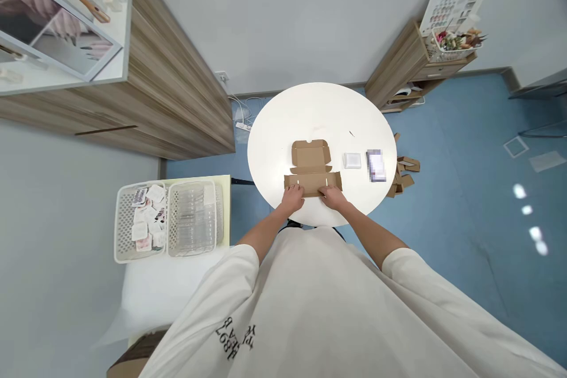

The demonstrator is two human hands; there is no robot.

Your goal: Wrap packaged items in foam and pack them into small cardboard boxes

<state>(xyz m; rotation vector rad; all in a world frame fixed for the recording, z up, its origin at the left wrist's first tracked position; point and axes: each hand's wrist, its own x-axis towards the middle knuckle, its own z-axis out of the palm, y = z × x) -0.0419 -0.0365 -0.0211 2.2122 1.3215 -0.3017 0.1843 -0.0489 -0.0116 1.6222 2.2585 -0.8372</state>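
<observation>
An unfolded brown cardboard box lies on the white round table, its lid part spread away from me and its side flaps sticking out. My left hand grips the near edge of the cardboard at its left part, fingers bent over it. Farther right along the same edge, my right hand also has bent fingers closed on the cardboard. To the right of the box are a clear flat packet and a phone-like item with a blurred face. Beyond them lies a small dark thin tool.
At left, a stand holds two white baskets, one with small printed packs, another with stacked clear plastic cases. Folded cardboard boxes lie on the blue floor at right. Wooden cabinets stand by the wall; a power strip is below.
</observation>
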